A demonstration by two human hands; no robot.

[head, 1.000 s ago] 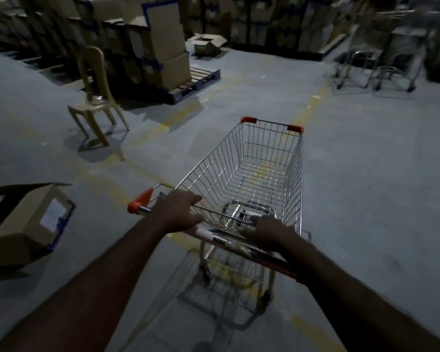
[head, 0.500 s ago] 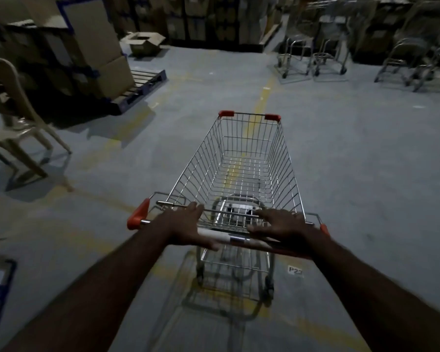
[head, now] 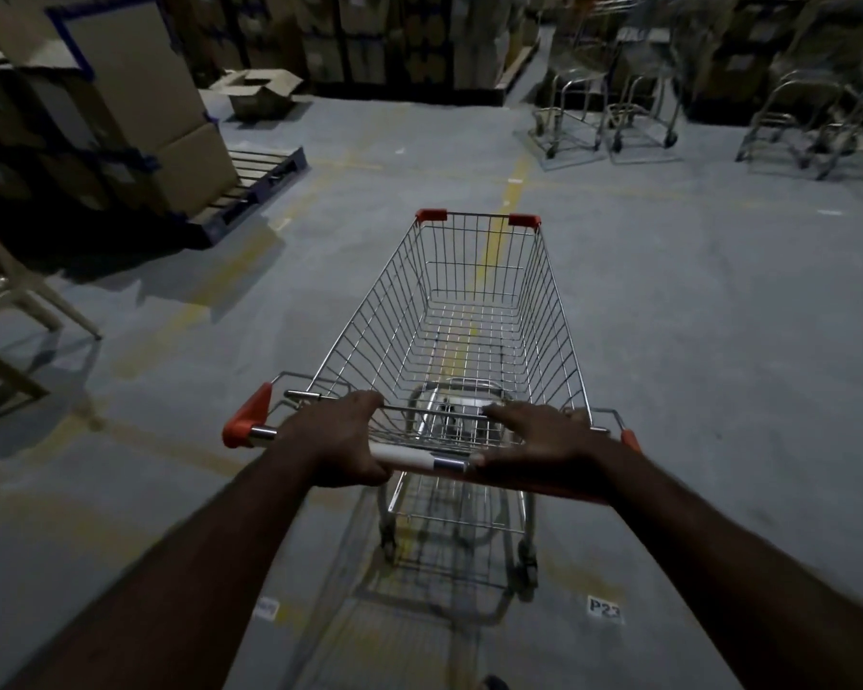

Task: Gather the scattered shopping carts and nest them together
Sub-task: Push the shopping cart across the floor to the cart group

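On grey floor (head: 693, 341), dead ahead, stands 1 chrome wire cart (head: 479, 251) with red corner caps and a red-ended handle (head: 419, 458), astride a yellow line (head: 511, 186). Left hand (head: 340, 440) wraps the handle, fingers (head: 365, 400) curled; right hand (head: 544, 443) lies flat across it, fingers (head: 504, 415) straight. More carts (head: 604, 117) stand far ahead, to the right.
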